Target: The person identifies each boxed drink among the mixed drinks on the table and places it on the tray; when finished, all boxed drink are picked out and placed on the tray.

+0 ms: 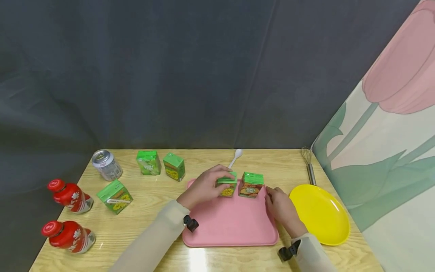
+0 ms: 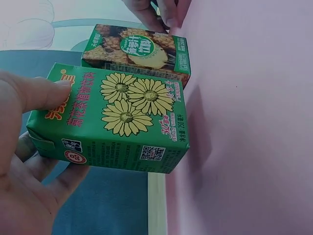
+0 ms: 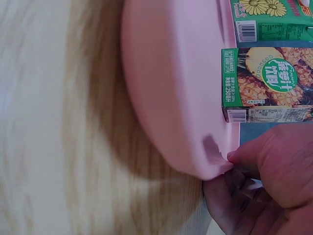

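My left hand [image 1: 208, 186] grips a green drink carton with yellow flowers [image 2: 132, 105] by its upper part, thumb on the front and fingers behind. That carton is upright at the far side of the pink tray [image 1: 234, 223]; whether its base touches the tray I cannot tell. Just right of it, a pineapple juice carton [image 1: 250, 186] stands on the tray. My right hand [image 1: 283, 207] pinches the tray's rim near its far right corner, thumb above and fingers beneath, as the right wrist view shows.
Left on the table are two red bottles [image 1: 73, 197], a silver can [image 1: 107, 165] and several green cartons [image 1: 148, 163]. A white spoon [image 1: 235, 158] lies beyond the tray. Right of it are a yellow plate [image 1: 321, 215] and a whisk [image 1: 308, 166]. A dark curtain [image 1: 190, 75] stands behind.
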A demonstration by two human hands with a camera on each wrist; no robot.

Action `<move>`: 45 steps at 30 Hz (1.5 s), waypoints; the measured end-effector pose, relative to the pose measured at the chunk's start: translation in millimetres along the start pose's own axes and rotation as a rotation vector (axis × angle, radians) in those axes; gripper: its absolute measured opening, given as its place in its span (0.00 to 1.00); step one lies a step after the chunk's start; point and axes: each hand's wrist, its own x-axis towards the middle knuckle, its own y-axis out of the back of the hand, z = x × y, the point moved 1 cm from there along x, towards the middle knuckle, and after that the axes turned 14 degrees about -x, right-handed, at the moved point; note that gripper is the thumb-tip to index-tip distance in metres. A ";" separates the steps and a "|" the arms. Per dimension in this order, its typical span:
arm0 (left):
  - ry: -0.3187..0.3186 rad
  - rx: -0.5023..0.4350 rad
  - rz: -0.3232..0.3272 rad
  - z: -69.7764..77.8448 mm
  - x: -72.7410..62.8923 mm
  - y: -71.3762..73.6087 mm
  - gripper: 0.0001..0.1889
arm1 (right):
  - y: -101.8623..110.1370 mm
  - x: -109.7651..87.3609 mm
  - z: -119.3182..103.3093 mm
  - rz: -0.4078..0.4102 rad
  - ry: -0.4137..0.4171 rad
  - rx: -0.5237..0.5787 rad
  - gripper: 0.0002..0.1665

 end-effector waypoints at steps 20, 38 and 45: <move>0.064 0.036 0.075 -1.0 -10.1 20.0 0.16 | -0.7 -0.5 -0.3 0.016 0.007 0.019 0.23; 0.314 0.651 0.259 -22.4 -65.8 93.0 0.28 | -3.7 -1.3 1.1 0.007 -0.002 0.026 0.23; 0.253 0.597 0.288 -23.0 -65.4 93.4 0.12 | -1.4 -2.1 1.1 0.015 -0.009 0.015 0.23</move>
